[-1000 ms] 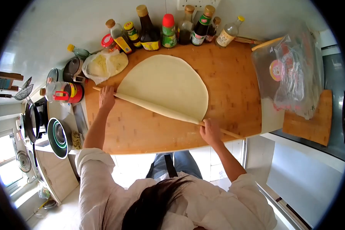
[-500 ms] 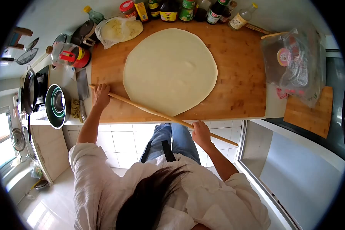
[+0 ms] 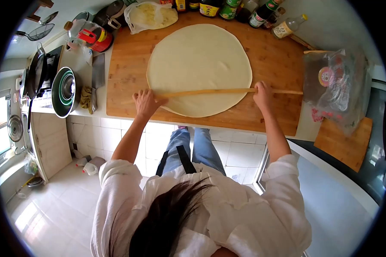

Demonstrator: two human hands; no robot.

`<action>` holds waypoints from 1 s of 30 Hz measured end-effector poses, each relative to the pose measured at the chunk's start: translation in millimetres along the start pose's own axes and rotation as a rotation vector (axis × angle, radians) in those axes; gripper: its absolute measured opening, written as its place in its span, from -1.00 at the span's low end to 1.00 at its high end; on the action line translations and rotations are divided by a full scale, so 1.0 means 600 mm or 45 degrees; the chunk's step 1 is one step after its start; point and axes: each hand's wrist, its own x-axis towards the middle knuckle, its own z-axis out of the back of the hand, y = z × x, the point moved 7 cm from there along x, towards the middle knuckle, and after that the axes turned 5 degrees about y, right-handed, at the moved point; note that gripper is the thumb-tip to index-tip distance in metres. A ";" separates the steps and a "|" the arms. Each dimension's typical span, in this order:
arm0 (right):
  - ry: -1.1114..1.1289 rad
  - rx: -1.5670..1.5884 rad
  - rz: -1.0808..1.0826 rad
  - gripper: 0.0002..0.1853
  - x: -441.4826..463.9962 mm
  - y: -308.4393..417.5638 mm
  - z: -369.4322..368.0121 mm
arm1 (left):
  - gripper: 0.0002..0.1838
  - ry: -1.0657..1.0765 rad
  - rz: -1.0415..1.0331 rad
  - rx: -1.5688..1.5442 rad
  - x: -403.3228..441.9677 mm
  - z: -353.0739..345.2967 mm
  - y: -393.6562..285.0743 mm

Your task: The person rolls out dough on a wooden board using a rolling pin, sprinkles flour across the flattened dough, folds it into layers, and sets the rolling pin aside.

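Observation:
A large round sheet of rolled dough (image 3: 197, 60) lies flat on the wooden board. Across its near part runs a long, thin wooden rolling pin (image 3: 201, 91), slightly blurred. My left hand (image 3: 146, 103) is over the pin at the dough's left edge, fingers bent over the wood and thumb pointing inward. Beyond that hand the pin's left end is smeared by motion. At the dough's right edge my right hand (image 3: 263, 94) is wrapped round the pin, whose right end sticks out past it.
The wooden board (image 3: 283, 64) carries a bag of pale food (image 3: 152, 16) at the back left. Bottles (image 3: 287, 28) line the back. To the left are a cleaver (image 3: 98, 70), nested bowls (image 3: 64, 92) and an oil jug (image 3: 90, 36); plastic bags (image 3: 339, 85) lie to the right.
The rolling pin has moved from a slant across the board's front edge onto the dough, now nearly level. Both hands moved with it, the left inward and the right up. The camera view has shifted.

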 end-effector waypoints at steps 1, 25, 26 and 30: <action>0.012 -0.001 0.004 -0.80 0.009 0.007 -0.001 | -0.28 0.080 0.059 -0.042 -0.018 -0.011 0.008; -0.263 0.242 0.268 -0.64 0.002 0.029 0.029 | -0.74 0.030 1.228 -2.628 -0.096 -0.210 -0.277; -0.349 0.236 0.287 -0.62 -0.004 0.039 0.041 | -0.74 0.028 1.224 -2.633 -0.083 -0.185 -0.276; -0.305 0.382 0.423 -0.56 -0.022 0.109 0.010 | -0.59 -0.314 0.399 -2.183 -0.029 -0.054 -0.245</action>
